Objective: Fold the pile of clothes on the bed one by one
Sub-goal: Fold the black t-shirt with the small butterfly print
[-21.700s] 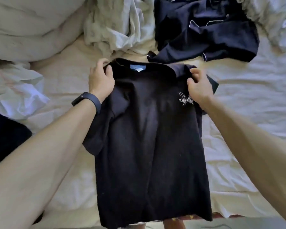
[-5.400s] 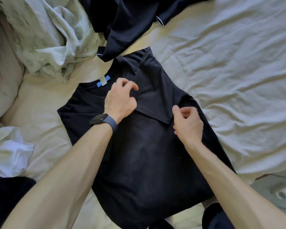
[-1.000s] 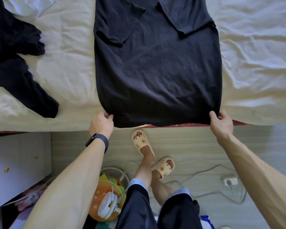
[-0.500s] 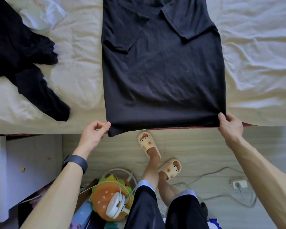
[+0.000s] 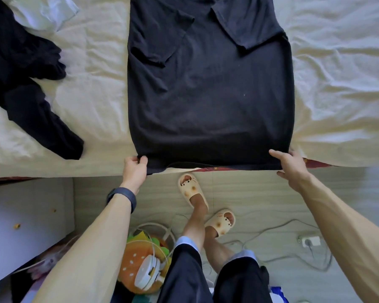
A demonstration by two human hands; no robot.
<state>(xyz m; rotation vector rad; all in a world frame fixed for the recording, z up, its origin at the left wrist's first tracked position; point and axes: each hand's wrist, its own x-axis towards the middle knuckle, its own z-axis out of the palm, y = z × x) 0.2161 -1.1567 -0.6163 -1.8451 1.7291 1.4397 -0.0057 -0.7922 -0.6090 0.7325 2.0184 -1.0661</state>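
Observation:
A black T-shirt (image 5: pixel 210 88) lies flat on the bed with both sleeves folded inward, its hem at the bed's near edge. My left hand (image 5: pixel 135 169) pinches the hem's left corner between thumb and fingers. My right hand (image 5: pixel 290 164) holds the hem's right corner, index finger stretched along the cloth. The hem's left part is lifted slightly off the sheet. The shirt's collar is out of view at the top.
The cream sheet (image 5: pixel 96 101) covers the bed. Another black garment (image 5: pixel 26 84) lies at left, a pale crumpled cloth (image 5: pixel 50 14) above it. Below the bed edge are my slippered feet (image 5: pixel 193 189), a burger-shaped toy (image 5: pixel 144 263), cables and a power strip (image 5: pixel 310 241). A white cabinet (image 5: pixel 29 224) stands at lower left.
My left hand, which had briefly let go of the hem, has moved right and taken its left corner again. The right hand stays at the right corner.

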